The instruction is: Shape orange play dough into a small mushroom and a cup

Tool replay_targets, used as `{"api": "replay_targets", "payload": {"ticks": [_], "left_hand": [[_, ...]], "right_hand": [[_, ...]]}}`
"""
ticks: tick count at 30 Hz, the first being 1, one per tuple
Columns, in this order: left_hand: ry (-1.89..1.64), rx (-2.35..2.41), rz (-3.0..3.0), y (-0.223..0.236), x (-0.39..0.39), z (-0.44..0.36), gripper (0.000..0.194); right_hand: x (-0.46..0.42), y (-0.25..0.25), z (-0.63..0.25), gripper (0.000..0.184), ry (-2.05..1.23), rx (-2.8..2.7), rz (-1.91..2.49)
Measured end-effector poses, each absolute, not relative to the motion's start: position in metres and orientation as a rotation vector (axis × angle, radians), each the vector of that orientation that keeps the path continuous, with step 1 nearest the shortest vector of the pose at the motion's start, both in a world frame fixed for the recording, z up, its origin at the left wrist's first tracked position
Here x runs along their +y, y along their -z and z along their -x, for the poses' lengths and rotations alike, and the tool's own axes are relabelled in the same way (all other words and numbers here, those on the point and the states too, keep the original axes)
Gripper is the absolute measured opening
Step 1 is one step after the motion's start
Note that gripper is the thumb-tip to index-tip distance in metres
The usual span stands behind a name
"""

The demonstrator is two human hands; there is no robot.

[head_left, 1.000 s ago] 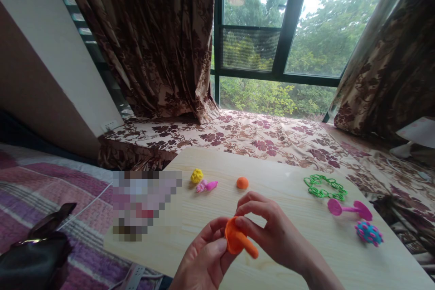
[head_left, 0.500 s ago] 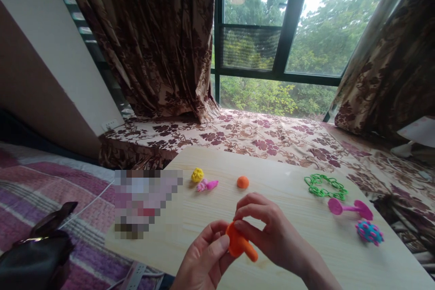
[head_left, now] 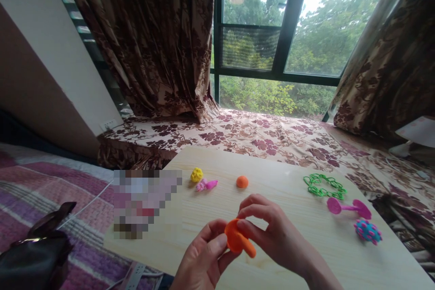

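Between my hands, above the near part of the table, is a piece of orange modelling clay point(head_left: 234, 238) with a rounded, flattened body and a stubby stick-like part pointing down to the right. My left hand point(head_left: 208, 250) pinches its left edge between thumb and fingers. At its upper right, the thumb and fingers of my right hand point(head_left: 263, 218) close on the rim. An orange clay ball point(head_left: 242, 182) rests on the table just beyond my hands. Farther left lie a yellow bumpy clay ball point(head_left: 196, 175) and a pink twisted clay piece point(head_left: 206, 185).
On the right of the wooden table point(head_left: 288, 244) lie a green clay ring chain point(head_left: 324, 186), a magenta dumbbell shape point(head_left: 349, 208) and a blue ball with pink dots point(head_left: 368, 231). A blurred patch covers the table's left side. A black bag point(head_left: 34, 253) sits at lower left.
The orange clay piece has tilted slightly in my hands, showing more of its flattened face, and its stick end sits a little higher. Both hands keep their hold.
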State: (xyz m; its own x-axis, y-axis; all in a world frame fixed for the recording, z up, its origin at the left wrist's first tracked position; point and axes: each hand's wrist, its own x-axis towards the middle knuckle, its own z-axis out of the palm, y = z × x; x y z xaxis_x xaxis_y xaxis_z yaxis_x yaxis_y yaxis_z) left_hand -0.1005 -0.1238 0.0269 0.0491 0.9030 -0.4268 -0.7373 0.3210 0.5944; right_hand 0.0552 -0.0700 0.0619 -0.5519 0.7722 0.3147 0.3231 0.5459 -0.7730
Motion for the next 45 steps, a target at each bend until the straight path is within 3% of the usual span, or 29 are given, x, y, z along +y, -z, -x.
{"api": "replay_targets", "payload": {"ticks": [14,24,40,45], "left_hand": [[-1.166,0.777,-0.295,-0.015,-0.124,0.101,0.023],[-1.257,0.766,-0.219,-0.032,-0.126,0.101,0.016],[-1.207,0.843,-0.316,-0.026,-0.127,0.096,0.022],[-1.277,0.930,-0.384,-0.020,-0.126,0.096,0.027]], "right_hand": [[-0.070,-0.062,-0.052,0.012,-0.936,-2.157,0.804],[-0.070,-0.065,-0.057,0.014,-0.997,-2.083,0.883],[-0.070,-0.062,-0.051,0.010,-0.992,-2.083,0.848],[-0.069,-0.059,-0.049,0.019,-1.017,-2.077,0.884]]}}
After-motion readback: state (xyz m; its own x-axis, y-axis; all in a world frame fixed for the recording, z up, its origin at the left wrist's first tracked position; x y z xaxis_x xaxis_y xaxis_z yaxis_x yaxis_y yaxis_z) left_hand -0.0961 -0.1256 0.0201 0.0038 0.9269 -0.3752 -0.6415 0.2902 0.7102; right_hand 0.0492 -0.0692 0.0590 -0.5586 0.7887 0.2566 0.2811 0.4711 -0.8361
